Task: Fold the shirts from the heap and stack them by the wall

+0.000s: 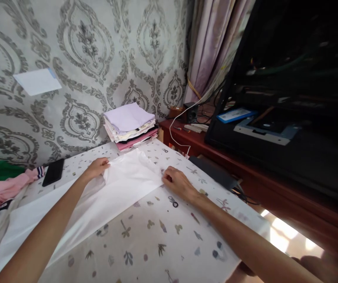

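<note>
Where the patterned wall (pixel 122 59) ends: its foot runs along the far edge of the leaf-printed cover (pixel 145 243).
Leaf-printed cover: bare room spreads broadly on the near side of the white cloth (pixel 130 181), narrowing along the right edge towards the red cabinet (pixel 198 142).
White cloth: spread lightly creased, slanting from lower left to mid-surface, its far end just short of the folded stack (pixel 132 122).
Folded stack: near the wall at the far right corner, lilac piece on top.
Pink cloth (pixel 6 190): heaped at the left.
Left hand (pixel 97 167): thumb and fingers pinched closed on the white cloth's upper edge.
Right hand (pixel 179 184): fingers curled at its right corner; whether they grip, I cannot tell.
Phone (pixel 53 172): flat, between pink cloth and left hand.
</note>
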`<state>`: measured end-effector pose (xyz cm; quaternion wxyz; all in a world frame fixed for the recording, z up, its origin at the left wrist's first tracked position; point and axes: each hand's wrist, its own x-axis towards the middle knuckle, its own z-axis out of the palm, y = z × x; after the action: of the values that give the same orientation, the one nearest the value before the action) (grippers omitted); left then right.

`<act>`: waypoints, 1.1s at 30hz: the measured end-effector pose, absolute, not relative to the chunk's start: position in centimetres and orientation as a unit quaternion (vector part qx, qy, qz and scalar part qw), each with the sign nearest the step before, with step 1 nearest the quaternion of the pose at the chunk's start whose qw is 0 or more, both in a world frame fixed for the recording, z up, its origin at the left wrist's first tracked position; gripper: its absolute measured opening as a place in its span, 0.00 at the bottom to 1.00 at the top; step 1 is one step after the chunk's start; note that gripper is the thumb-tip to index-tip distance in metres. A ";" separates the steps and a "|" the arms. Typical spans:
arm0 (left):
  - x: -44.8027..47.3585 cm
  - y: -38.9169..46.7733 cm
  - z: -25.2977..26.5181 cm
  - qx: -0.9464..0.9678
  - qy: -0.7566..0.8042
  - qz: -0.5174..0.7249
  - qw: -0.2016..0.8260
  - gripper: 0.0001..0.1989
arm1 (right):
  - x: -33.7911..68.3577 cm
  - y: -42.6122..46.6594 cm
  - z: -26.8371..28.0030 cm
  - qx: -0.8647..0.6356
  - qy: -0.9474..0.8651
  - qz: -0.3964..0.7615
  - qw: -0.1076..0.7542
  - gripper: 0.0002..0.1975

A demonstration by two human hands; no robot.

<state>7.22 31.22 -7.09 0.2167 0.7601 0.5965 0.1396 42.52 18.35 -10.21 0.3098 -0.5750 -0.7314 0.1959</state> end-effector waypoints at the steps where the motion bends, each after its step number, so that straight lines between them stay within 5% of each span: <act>1: 7.3 31.3 -7.3 0.761 0.603 0.139 0.196 0.10 | 42.5 18.4 -10.3 -0.578 -0.730 0.192 0.310 0.09; 10: 7.1 31.7 -7.8 0.765 0.625 0.083 0.131 0.04 | 43.2 18.8 -9.9 -0.545 -0.731 0.231 0.340 0.18; 15: 6.9 31.5 -7.8 0.760 0.634 0.074 0.119 0.04 | 43.5 18.5 -9.5 -0.528 -0.737 0.279 0.317 0.05; 27: 6.4 30.1 -7.7 0.735 0.653 0.136 0.122 0.07 | 42.6 17.9 -10.1 -0.602 -0.716 0.158 0.316 0.05; 33: 1.4 25.1 -6.2 0.696 0.672 0.176 0.181 0.10 | 38.2 19.4 -7.6 -0.481 -0.822 0.124 0.278 0.11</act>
<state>1.37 25.06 -6.23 0.1813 0.6959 0.6722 0.1759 38.18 19.40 -7.57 0.2780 -0.4807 -0.8224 0.1237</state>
